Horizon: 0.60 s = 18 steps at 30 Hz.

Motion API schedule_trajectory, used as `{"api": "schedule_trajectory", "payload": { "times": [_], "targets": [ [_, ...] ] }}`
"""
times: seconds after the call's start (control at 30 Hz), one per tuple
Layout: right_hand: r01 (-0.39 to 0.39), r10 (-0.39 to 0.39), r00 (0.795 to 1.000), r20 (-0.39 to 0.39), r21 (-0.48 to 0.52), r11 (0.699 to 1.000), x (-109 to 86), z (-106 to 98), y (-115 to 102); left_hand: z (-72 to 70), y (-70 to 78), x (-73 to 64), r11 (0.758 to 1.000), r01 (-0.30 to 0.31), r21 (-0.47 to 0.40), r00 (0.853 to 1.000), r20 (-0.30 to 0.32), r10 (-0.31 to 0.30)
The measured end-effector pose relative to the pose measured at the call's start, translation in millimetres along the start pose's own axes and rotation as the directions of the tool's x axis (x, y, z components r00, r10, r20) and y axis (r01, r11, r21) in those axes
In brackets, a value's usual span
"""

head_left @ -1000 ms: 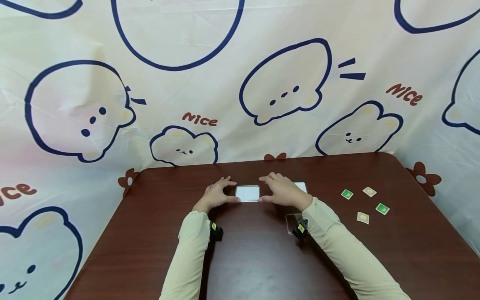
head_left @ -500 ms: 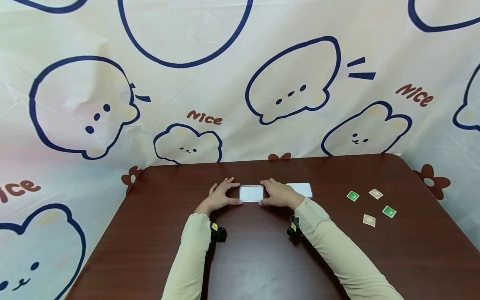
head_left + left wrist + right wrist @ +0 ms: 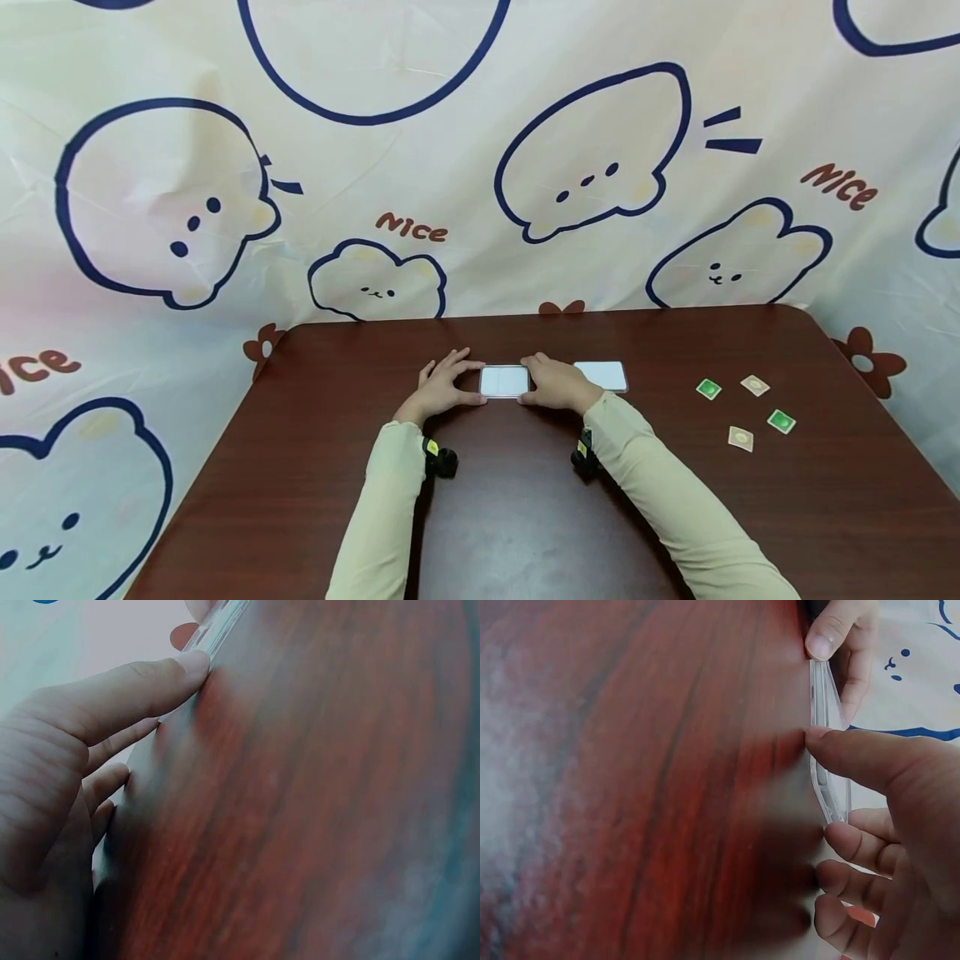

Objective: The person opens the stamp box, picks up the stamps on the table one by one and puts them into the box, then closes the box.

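Note:
A thin, clear plastic case (image 3: 505, 382) with a white face lies flat near the back of the table, between both hands. My left hand (image 3: 442, 390) holds its left end, thumb at the near corner and forefinger at the far one. My right hand (image 3: 557, 385) grips the right end the same way. In the right wrist view the clear case (image 3: 821, 742) shows edge-on with layered edges, the right thumb on its near edge. The left wrist view shows the left thumb (image 3: 191, 667) against the edge of the case.
A second white-faced rectangle (image 3: 602, 376) lies partly behind the right hand. Farther right are two small green cards (image 3: 782, 421) and two small beige cards (image 3: 741, 439). A printed cloth (image 3: 465, 183) hangs behind the brown table (image 3: 300, 467).
My right hand has shifted in to the left and closed its thumb and fingers on the case's right end. A clear outlined piece seen by the right wrist earlier is hidden now.

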State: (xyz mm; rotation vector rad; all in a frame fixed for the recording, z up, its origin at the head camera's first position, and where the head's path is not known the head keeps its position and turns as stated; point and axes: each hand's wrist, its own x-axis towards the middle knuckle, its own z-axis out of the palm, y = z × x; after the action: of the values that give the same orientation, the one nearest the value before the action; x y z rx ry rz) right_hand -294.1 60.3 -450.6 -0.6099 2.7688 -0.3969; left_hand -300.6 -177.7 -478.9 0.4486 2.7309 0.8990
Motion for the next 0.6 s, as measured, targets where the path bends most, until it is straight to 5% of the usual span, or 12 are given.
{"api": "schedule_trajectory", "payload": {
  "times": [0.6],
  "targets": [
    [0.000,0.000,1.000,0.004,0.030,1.000,5.4,1.7,0.0,-4.4,-1.1,-2.1,1.000,0.001,-0.026,1.000,0.023,-0.001]
  ]
}}
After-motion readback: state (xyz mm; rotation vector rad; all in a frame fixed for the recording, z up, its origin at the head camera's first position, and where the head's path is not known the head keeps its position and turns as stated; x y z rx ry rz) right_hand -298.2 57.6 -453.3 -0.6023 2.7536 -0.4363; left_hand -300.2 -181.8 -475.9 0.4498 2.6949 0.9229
